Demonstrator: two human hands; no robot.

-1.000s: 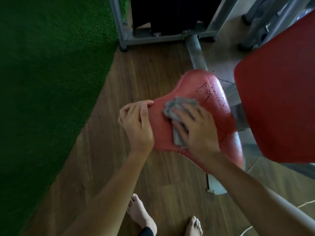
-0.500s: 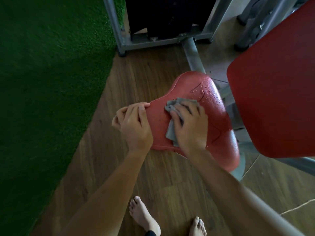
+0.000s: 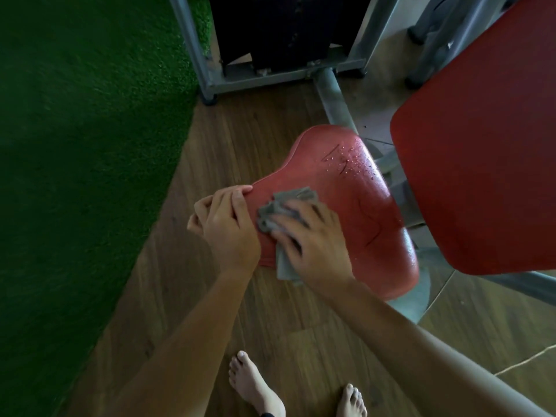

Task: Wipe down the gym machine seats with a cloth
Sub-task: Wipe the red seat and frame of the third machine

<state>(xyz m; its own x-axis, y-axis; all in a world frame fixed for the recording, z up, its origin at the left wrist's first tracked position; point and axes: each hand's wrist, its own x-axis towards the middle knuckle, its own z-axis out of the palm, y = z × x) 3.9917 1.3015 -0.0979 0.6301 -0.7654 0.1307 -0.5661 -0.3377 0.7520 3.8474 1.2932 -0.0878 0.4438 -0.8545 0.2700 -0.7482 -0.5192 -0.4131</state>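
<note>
A red padded seat [image 3: 346,182] of a gym machine sits in the middle of the view, with water drops [image 3: 358,167] on its far right part. A crumpled grey cloth [image 3: 279,206] lies on the seat's left half. My right hand [image 3: 316,245] presses flat on the cloth with spread fingers and is motion-blurred. Part of the cloth hangs over the near edge. My left hand [image 3: 228,230] grips the seat's left edge, fingers curled around it and thumb on top.
A large red back pad [image 3: 481,145] stands close on the right, above the seat. The grey metal machine frame [image 3: 270,76] and its post are behind the seat. Green turf [image 3: 75,145] covers the left. My bare feet [image 3: 255,386] stand on the wooden floor.
My right hand has slid the cloth leftward across the seat, closer to my left hand. My left hand has kept its hold on the seat's edge.
</note>
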